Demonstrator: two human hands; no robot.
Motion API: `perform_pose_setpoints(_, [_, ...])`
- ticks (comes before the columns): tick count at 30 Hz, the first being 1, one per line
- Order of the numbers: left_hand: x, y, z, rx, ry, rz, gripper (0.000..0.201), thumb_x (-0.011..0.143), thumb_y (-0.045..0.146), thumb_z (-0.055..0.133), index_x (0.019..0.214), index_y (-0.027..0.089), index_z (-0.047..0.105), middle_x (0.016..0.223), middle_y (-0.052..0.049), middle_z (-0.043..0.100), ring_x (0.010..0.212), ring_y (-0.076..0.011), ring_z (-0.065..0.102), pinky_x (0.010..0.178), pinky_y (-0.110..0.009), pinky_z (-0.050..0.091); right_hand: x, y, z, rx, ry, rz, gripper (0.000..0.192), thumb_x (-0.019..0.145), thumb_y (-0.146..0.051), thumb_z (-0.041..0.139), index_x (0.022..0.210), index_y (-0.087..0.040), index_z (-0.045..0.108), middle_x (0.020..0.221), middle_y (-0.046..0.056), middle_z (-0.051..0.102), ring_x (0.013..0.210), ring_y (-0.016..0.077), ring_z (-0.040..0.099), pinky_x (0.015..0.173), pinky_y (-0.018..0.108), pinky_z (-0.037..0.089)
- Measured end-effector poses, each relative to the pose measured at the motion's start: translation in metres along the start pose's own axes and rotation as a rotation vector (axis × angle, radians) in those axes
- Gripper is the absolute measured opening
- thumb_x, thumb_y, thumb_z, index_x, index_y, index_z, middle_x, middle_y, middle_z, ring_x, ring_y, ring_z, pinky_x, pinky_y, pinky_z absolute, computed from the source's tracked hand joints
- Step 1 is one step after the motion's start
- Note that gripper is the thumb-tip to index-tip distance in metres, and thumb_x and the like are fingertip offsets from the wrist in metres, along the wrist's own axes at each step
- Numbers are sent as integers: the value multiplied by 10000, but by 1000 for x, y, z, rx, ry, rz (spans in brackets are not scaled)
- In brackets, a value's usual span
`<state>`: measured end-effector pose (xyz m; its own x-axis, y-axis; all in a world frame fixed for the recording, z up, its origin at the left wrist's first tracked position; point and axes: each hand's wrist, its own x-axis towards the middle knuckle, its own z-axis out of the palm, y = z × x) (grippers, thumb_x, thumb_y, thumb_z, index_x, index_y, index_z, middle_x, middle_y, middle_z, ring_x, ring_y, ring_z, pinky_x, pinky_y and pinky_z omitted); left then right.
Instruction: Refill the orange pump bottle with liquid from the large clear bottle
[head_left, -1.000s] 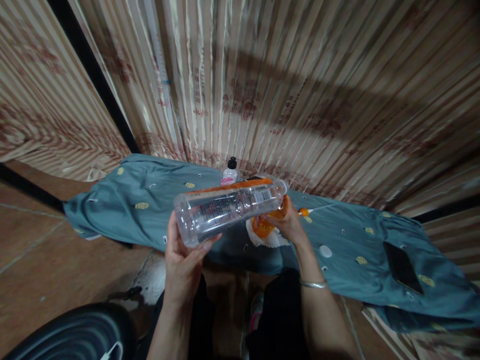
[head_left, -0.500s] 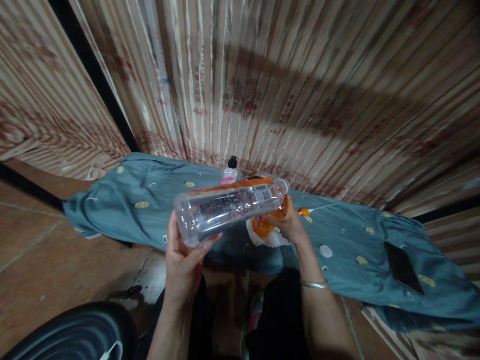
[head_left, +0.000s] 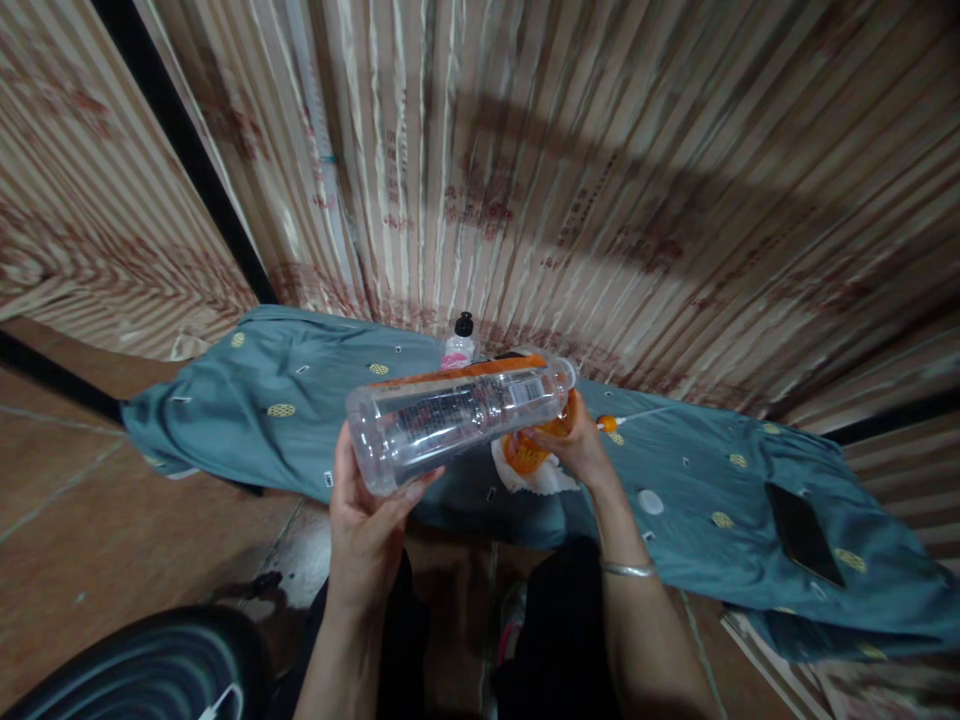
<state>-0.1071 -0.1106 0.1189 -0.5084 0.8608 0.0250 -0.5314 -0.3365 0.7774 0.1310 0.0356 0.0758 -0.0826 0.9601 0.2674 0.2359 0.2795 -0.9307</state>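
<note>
clear bottle tilted, left hand gripping base

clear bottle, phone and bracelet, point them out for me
clear bottle (head_left: 457, 415), head view, middle of its label side
phone (head_left: 805, 534), head view, centre of its dark screen
bracelet (head_left: 627, 569), head view, the band across the right wrist

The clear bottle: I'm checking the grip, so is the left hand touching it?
Touching. The head view shows the left hand cupping the base of the clear bottle, thumb and fingers pressed on it.
</note>
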Motion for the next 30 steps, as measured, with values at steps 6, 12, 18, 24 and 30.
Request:
perform_pose_setpoints(6, [-1,2,0,7,2,5,781,600,212,985,1314,386,720,1436,-53,654,1143,-233,693,832,-323,680,0,0,-1,1,4,-6,862,573,-474,978,1302,-257,573,1289,100,732,1209,334,691,1110,541,532])
perform_pose_setpoints(12, [-1,1,0,0,13,-6,812,588,204,989,1329,391,714,1426,-42,659,1137,-217,688,856,-307,671,0,1,-1,-28,6,-27,831,594,-473,969,1291,-255,574,1294,105,732,1216,335,689,1109,534,538])
perform_pose_setpoints(18, [0,-2,-2,-6,13,-20,811,588,196,990,1329,377,714,1424,-46,661,1134,-220,694,862,-313,672,0,0,-1,-37,9,-34,819,595,-458,965,1286,-261,573,1260,94,741,1190,328,698,1098,530,548])
perform_pose_setpoints(24, [2,-5,-6,3,10,-7,825,581,223,997,1338,369,703,1405,-55,672,1180,-263,684,868,-375,685,2,3,-2,-56,13,-32,840,566,-444,976,1288,-265,584,1287,99,715,1221,347,678,1130,575,507])
perform_pose_setpoints(30, [2,-5,-5,21,-19,2,829,611,235,989,1367,385,681,1420,-53,667,1215,-281,678,890,-406,681,1,1,-3,-59,7,-22,885,575,-439,968,1352,-288,572,1314,92,704,1251,345,664,1160,588,479])
